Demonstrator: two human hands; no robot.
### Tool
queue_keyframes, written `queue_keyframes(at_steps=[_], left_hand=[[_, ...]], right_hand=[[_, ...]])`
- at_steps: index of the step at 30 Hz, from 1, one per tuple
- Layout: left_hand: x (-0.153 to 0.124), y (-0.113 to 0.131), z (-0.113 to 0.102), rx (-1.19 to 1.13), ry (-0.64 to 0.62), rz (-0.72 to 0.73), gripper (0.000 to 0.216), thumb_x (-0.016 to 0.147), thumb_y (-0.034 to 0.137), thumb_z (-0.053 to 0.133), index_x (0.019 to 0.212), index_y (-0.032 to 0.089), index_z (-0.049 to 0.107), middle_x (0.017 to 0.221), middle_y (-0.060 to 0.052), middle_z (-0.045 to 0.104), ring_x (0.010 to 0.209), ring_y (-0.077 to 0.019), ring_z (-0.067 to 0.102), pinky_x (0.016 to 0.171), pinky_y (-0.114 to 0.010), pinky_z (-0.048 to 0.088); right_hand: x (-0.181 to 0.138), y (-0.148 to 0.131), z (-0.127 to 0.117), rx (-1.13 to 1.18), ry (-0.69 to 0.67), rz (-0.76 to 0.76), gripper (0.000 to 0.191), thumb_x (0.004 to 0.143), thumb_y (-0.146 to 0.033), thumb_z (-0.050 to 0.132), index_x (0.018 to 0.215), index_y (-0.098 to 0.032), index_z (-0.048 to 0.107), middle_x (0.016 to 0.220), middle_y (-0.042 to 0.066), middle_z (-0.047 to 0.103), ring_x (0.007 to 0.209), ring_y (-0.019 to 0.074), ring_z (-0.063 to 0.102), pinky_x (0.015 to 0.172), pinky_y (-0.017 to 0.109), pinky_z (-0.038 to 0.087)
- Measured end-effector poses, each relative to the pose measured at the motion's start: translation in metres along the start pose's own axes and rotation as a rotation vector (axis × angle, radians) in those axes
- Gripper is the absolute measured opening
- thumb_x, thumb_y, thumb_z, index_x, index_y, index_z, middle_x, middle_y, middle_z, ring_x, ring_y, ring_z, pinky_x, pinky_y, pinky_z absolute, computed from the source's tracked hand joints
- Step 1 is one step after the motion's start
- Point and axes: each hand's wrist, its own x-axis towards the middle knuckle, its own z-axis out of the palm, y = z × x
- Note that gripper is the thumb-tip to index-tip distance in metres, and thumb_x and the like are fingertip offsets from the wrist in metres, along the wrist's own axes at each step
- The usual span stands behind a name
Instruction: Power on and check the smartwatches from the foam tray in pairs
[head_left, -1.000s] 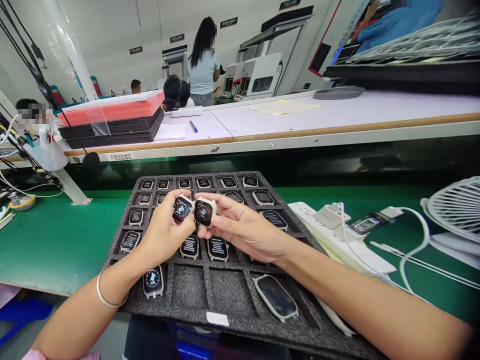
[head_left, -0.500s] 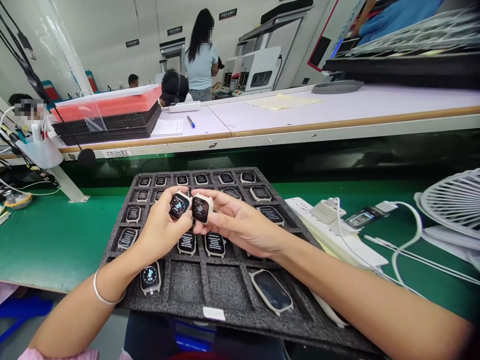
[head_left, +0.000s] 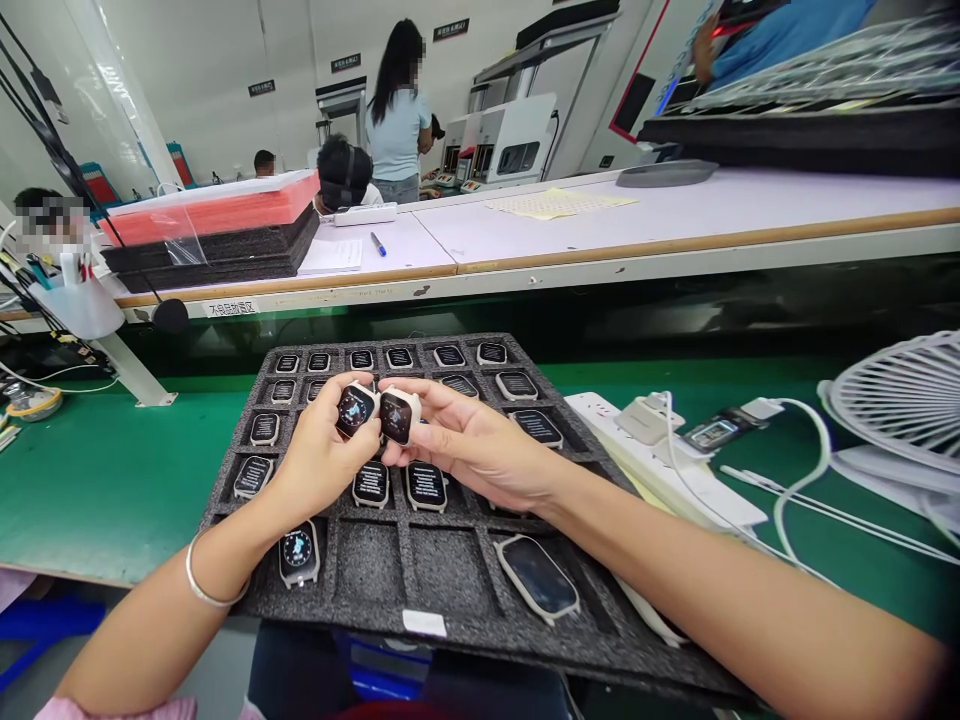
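Above the foam tray (head_left: 442, 585): I hold two watch bodies side by side, screens toward me, lifted clear of the pockets.
Left hand (head_left: 319, 465): closed round the left watch (head_left: 354, 409), thumb and fingertips on its rim.
Right hand (head_left: 472, 450): pinching the right watch (head_left: 397, 416) by its pale case edges. Whether the two cases touch, I cannot tell.
Handling: small, light and rigid, I judge. The glass faces look smooth, so probably slippery and easy to scratch. The case sides are the place to grip, not the screen.
Tray edges: soft foam walls part the pockets. The near row has empty pockets between the lit watch (head_left: 298, 552) and the larger device (head_left: 537, 577).
Open room: bare green bench (head_left: 112, 480) to my left. To my right the power strip (head_left: 660, 460), cables (head_left: 780, 500) and fan (head_left: 900, 400) crowd close.
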Motion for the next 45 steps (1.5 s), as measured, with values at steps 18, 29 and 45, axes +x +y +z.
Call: queue_keyframes(at_steps=[18,29,45], left_hand=[[0.0011,-0.0005,0.0006,-0.033,0.006,-0.029,0.044,0.08,0.028,0.06,0.121,0.016,0.055,0.101,-0.005,0.065,0.088,-0.0165,0.06,0.077,-0.028,0.048],[-0.0002,0.0041,0.0,0.012,-0.005,-0.017,0.045,0.076,0.025,0.06,0.12,0.016,0.057,0.103,-0.006,0.067,0.082,-0.0154,0.06,0.072,-0.027,0.049],[0.0024,0.0058,-0.0044,-0.023,0.01,0.004,0.046,0.076,0.022,0.063,0.122,0.014,0.057,0.101,-0.005,0.066,0.083,-0.0151,0.06,0.076,-0.026,0.048]], right_hand=[[0.0006,0.0002,0.0003,-0.008,-0.005,0.002,0.049,0.084,-0.031,0.082,0.126,-0.024,0.058,0.097,0.0,0.071,0.084,0.0131,0.072,0.083,0.029,0.054],[-0.0011,-0.0022,0.0021,-0.032,0.008,-0.001,0.047,0.084,-0.032,0.082,0.124,-0.023,0.059,0.095,0.001,0.07,0.083,0.014,0.071,0.082,0.03,0.054],[-0.0028,-0.0029,0.0052,-0.098,0.048,-0.002,0.047,0.082,-0.034,0.082,0.123,-0.025,0.06,0.1,0.001,0.067,0.081,0.0159,0.069,0.081,0.034,0.054]])
